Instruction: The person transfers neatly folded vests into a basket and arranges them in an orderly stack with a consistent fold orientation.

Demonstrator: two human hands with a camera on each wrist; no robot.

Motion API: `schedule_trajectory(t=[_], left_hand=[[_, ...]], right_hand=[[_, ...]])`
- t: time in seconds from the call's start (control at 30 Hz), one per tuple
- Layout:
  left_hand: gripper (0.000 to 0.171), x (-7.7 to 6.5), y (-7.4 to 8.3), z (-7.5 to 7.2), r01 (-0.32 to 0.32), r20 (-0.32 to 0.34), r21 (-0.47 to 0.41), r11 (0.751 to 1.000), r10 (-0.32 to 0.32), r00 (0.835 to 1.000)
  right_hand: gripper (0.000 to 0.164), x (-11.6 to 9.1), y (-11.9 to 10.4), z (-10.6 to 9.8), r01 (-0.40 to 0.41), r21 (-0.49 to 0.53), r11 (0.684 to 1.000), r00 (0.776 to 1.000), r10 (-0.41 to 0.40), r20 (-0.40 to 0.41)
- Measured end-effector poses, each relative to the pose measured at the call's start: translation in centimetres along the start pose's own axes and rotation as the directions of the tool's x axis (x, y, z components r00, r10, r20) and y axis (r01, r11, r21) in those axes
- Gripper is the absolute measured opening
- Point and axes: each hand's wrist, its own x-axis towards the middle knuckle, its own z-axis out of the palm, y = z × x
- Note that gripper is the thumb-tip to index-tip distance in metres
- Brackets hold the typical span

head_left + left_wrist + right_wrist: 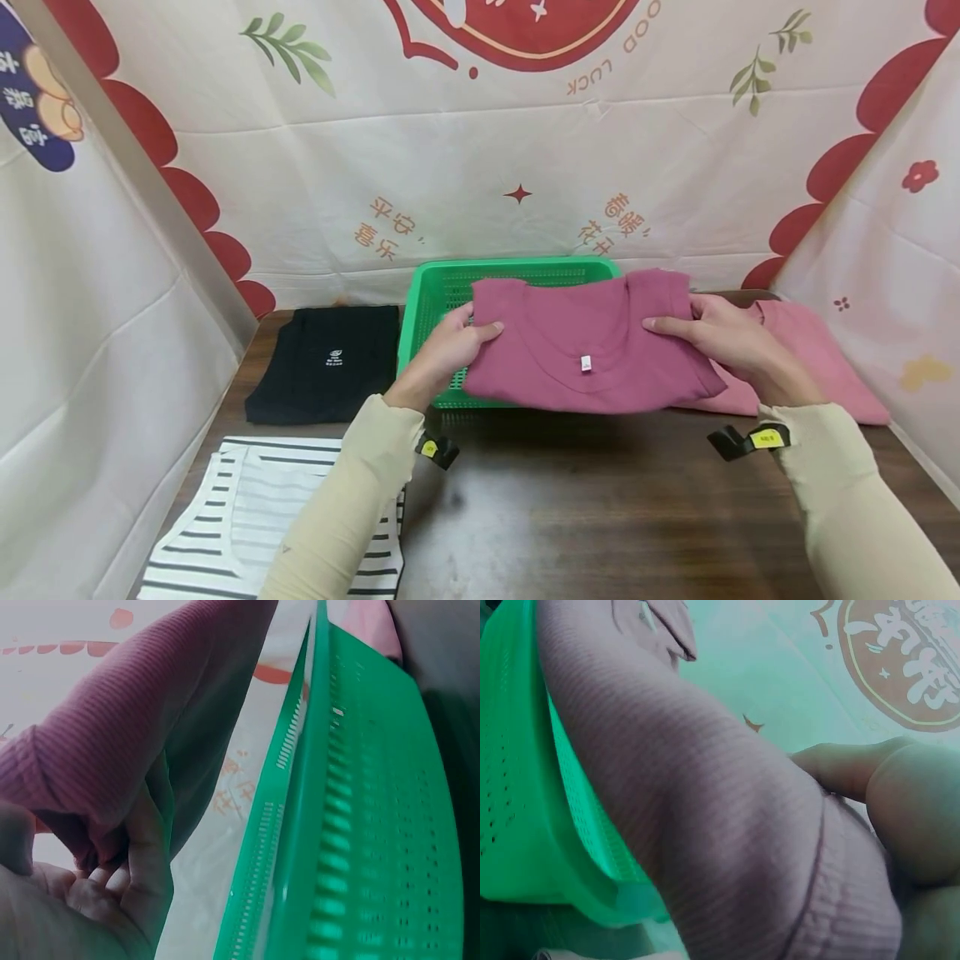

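A folded mauve-pink shirt (555, 367) with a scooped neckline and a small white label hangs in the air over the green plastic basket (442, 287). My left hand (448, 346) pinches its left side, thumb on top. On the opposite side my right hand (723, 337) grips the cloth the same way. Ribbed fabric of the shirt (142, 712) curves over the left fingers in the left wrist view. In the right wrist view the shirt (705, 802) stretches past the basket (517, 787). The cloth hides much of the basket's inside.
A folded black shirt (330, 367) lies left of the basket. Nearer on the left is a black-and-white striped garment (202, 533), partly under the left sleeve. A lighter pink garment (825, 358) lies at right. Printed cloth (480, 167) walls the brown table (585, 508).
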Motion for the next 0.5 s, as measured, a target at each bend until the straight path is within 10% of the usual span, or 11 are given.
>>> schedule_trajectory(t=[0.5], left_hand=[[0.036,1.1,0.0,-2.5,0.045,-0.042,-0.006,0.999,-0.045,0.998]], right_hand=[[0.04,3.2,-1.7,1.4,0.02,0.18,0.983,0.997,-0.034,0.076]])
